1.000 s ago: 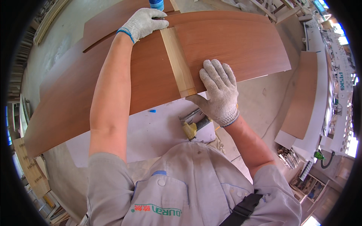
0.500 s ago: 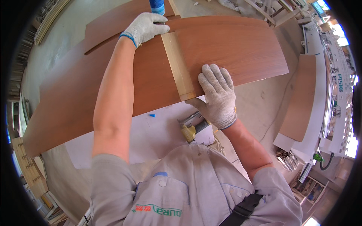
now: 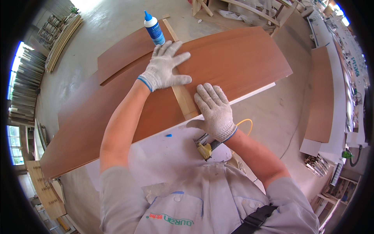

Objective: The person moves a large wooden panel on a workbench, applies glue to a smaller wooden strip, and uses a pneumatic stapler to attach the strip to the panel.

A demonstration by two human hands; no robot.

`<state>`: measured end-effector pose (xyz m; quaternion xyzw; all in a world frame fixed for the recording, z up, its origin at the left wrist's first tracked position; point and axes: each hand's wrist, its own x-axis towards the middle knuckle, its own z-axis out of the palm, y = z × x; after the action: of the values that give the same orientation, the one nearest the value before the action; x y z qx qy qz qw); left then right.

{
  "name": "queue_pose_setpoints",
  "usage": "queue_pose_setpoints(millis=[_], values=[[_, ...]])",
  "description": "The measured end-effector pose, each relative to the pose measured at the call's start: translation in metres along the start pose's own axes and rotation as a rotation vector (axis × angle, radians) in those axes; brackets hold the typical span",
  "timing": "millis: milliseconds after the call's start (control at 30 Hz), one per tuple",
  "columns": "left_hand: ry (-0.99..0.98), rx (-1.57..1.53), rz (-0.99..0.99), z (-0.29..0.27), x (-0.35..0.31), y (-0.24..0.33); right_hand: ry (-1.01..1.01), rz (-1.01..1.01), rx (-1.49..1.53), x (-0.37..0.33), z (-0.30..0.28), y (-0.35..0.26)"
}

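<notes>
Both my hands wear pale knitted gloves. My left hand (image 3: 165, 68) lies with fingers spread over the far part of a pale wooden strip (image 3: 184, 100), hiding its far end. The strip crosses a reddish-brown panel (image 3: 237, 62). My right hand (image 3: 214, 111) has its fingers stretched together on the panel beside the strip's near end, thumb apart and toward that end. Just beyond my left fingertips stands a white and blue squeeze bottle (image 3: 154, 30) with a blue nozzle. Near my right wrist, a yellow and black nail gun (image 3: 205, 149) lies partly hidden.
Beneath the panel is a white work surface (image 3: 152, 156) with a small blue cap (image 3: 168, 135) on it. A second brown panel (image 3: 124, 52) lies at the far left. A yellow hose (image 3: 249, 124) curves past my right wrist. Long machinery (image 3: 337, 97) lines the right side.
The view has tilted up, bringing the whole bottle into sight. My left hand has shifted along the strip toward me and spread its fingers. My right hand stays by the strip's near end.
</notes>
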<state>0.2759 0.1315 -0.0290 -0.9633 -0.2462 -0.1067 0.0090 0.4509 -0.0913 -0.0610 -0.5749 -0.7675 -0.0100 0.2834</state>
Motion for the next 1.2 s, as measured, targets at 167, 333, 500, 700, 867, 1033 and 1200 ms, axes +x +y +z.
queue_pose_setpoints(millis=[167,333,500,700,867,1033,1200], values=[[0.055,-0.228,0.300,0.003,-0.013,-0.005,-0.020,-0.014,0.123,0.000,-0.004,-0.013],[0.135,-0.278,0.230,0.000,-0.015,0.001,-0.088,-0.167,0.278,-0.094,-0.001,-0.019],[0.170,-0.307,0.272,0.005,-0.007,0.001,-0.609,0.019,-0.225,-0.222,0.080,-0.001],[0.204,-0.283,0.302,0.009,-0.006,-0.003,-0.761,0.057,-0.311,-0.205,0.123,-0.003],[0.159,-0.259,0.264,0.011,-0.004,-0.001,-1.082,0.152,-0.226,-0.179,0.112,-0.014],[0.112,-0.234,0.263,0.007,-0.002,-0.004,-0.690,1.018,0.202,-0.129,-0.014,-0.087],[0.047,-0.222,0.356,0.004,0.004,-0.011,-0.301,1.315,0.633,-0.025,-0.115,-0.139]])
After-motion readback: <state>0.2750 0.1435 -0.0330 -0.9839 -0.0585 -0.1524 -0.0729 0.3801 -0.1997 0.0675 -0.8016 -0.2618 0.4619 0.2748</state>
